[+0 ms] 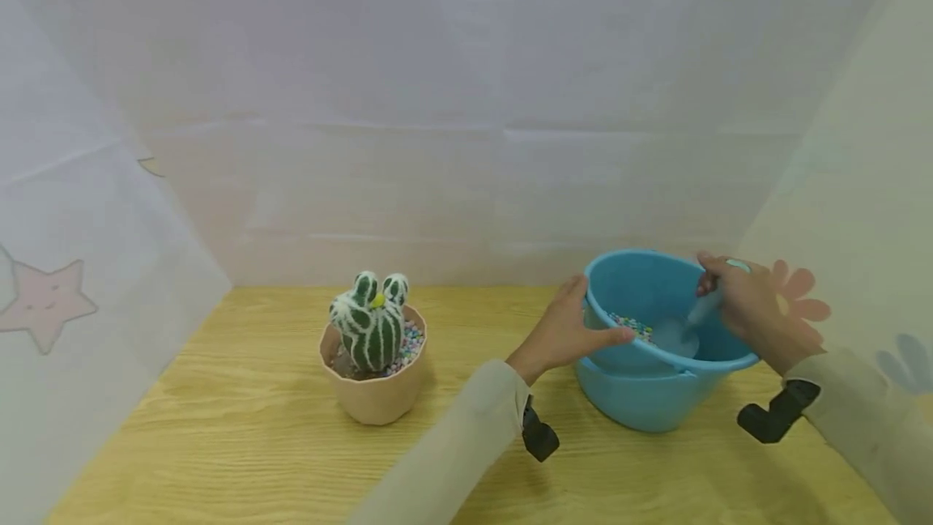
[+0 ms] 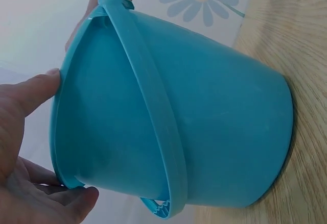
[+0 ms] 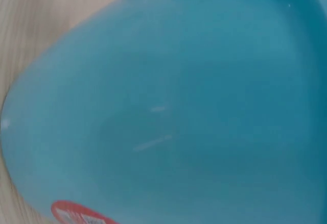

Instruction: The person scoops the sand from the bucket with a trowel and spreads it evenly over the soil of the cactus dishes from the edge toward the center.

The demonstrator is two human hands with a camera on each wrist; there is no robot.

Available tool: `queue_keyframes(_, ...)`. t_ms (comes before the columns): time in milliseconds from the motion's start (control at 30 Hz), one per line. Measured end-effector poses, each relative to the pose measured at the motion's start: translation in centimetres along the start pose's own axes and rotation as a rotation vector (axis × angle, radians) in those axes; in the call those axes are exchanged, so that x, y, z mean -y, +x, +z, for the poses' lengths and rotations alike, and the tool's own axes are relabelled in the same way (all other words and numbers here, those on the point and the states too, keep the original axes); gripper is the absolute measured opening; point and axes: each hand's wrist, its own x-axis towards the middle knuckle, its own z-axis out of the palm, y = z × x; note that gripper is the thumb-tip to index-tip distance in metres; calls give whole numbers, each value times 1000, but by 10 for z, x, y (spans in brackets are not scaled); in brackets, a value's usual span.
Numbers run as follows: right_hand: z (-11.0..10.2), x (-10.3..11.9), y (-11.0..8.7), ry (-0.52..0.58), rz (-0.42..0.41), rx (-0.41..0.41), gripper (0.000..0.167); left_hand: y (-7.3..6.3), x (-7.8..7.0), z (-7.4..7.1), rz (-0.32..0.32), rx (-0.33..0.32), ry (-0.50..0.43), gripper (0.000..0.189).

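Observation:
A blue plastic bucket (image 1: 641, 403) stands on the table at the right, its handle hanging down the near side. My left hand (image 1: 564, 330) grips the bucket's left rim; in the left wrist view the thumb and fingers (image 2: 33, 94) sit apart along that rim. Inside the bucket are small multicoloured pebbles (image 1: 632, 326). With curled fingers my right hand (image 1: 747, 302) holds the pale handle of a shovel (image 1: 674, 337), whose blade is down in the bucket beside the pebbles. The right wrist view shows only the bucket's outer wall (image 3: 168, 106), hiding that hand.
A peach pot (image 1: 379, 399) with a green-and-white cactus (image 1: 373, 335) and coloured pebbles stands left of centre. White sheeting (image 1: 437, 104) with printed stars and flowers closes off the back and sides. The wooden table (image 1: 240, 428) runs beneath everything.

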Motion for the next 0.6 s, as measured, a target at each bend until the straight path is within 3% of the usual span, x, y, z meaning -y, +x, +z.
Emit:
queue_keyframes(67, 1, 1, -2, -92, -38, -45, 41, 0, -2, 0, 0, 9, 2, 98)
queue_keyframes(167, 5, 0, -2, -437, -97, -77, 50, 1, -4, 0, 1, 17, 9, 98)
queue_keyframes(233, 7, -1, -1, -638, -114, -48, 55, 1, -4, -1, 0, 26, 14, 98)
queue_keyframes(267, 8, -1, -1, -680, -115, -23, 57, 1, -4, -1, 2, 29, 22, 97)
queue_keyframes(400, 11, 0, -1, -680, -80, 38, 57, 1, -4, -2, 6, 30, 38, 98)
queue_keyframes(600, 19, 0, -5, -464, -23, 39, 52, 1, -3, 0, 18, 17, 24, 98)
